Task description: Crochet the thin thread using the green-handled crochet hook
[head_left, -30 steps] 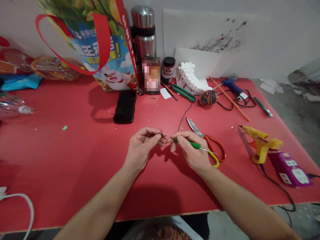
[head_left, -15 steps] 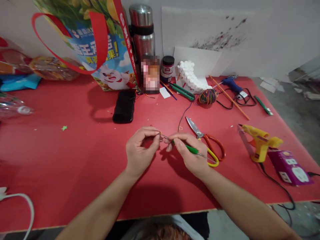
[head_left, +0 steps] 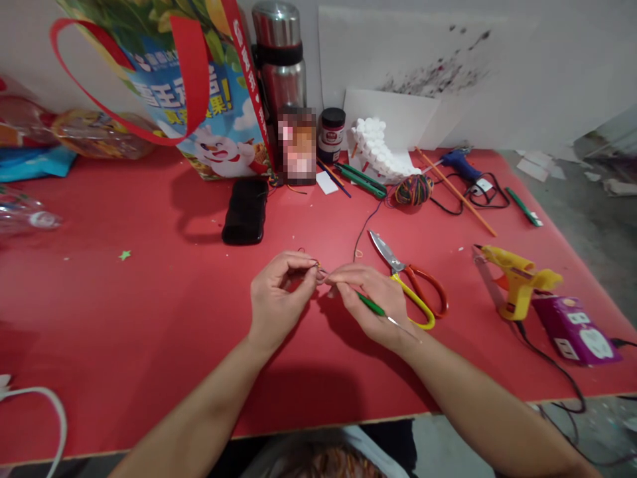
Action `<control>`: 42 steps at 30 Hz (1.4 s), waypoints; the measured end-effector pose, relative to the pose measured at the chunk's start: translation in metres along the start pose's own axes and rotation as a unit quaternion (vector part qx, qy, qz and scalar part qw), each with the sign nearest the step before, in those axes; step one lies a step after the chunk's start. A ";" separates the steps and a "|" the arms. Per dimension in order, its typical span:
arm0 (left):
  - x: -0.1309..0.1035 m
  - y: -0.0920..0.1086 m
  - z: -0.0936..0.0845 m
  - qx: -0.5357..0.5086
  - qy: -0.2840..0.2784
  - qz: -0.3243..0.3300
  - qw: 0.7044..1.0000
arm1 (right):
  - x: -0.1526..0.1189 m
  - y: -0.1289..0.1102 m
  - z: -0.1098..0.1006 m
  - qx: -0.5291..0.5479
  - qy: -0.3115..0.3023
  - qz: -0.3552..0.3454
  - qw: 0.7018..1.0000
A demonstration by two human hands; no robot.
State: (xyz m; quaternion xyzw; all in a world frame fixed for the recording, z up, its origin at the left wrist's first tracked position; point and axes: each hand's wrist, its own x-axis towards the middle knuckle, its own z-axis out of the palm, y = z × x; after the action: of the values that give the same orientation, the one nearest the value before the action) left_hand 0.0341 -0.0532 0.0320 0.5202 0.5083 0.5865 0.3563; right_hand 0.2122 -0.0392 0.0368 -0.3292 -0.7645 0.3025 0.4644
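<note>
Green-handled hook (head_left: 371, 303) is held above the red surface (head_left: 149, 345), in the right hand (head_left: 384, 292), gripped pen-fashion between thumb and fingers. Its long axis is laid aslant: the working end is pointed up-left, toward the fingertips of the left hand (head_left: 279, 292); the bare metal rear end is directed down-right, over the right wrist. A small yarn piece (head_left: 318, 265), dark with a touch of orange, is pinched between left thumb and forefinger, the grip narrow. Whether the hook's tip is caught in a loop cannot be told; it is masked by fingers.

Multicoloured yarn ball (head_left: 414, 190) is set well beyond the hands; a dark strand (head_left: 365, 226) is trailed from it toward the near side. Scissors (head_left: 397, 265), one handle red, one yellow, are laid just beyond the right hand, blades directed up-left.

Writing: on the carrier bag (head_left: 226, 143), 雪王 can be read in white, the next character partly covered by the red strap; below, in yellow, 真 and 果! are made out. White characters are also printed down the bag's red side. Jar (head_left: 332, 136) is labelled in red and white, lettering too small to be read.
</note>
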 end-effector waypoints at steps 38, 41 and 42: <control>0.008 0.007 -0.001 -0.302 -0.027 -0.279 0.911 | -0.003 0.007 0.004 0.328 0.062 0.178 0.926; 0.008 0.008 0.000 -0.299 -0.018 -0.274 0.914 | -0.002 0.006 0.005 0.325 0.068 0.180 0.926; 0.009 0.008 0.000 -0.299 -0.016 -0.274 0.914 | -0.002 0.006 0.005 0.323 0.071 0.180 0.926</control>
State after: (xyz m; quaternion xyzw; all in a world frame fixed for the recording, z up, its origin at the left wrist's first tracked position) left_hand 0.0331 -0.0470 0.0420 0.2389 0.4259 0.5826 0.6497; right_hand 0.2098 -0.0380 0.0288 -0.3141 -0.5181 0.5876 0.5363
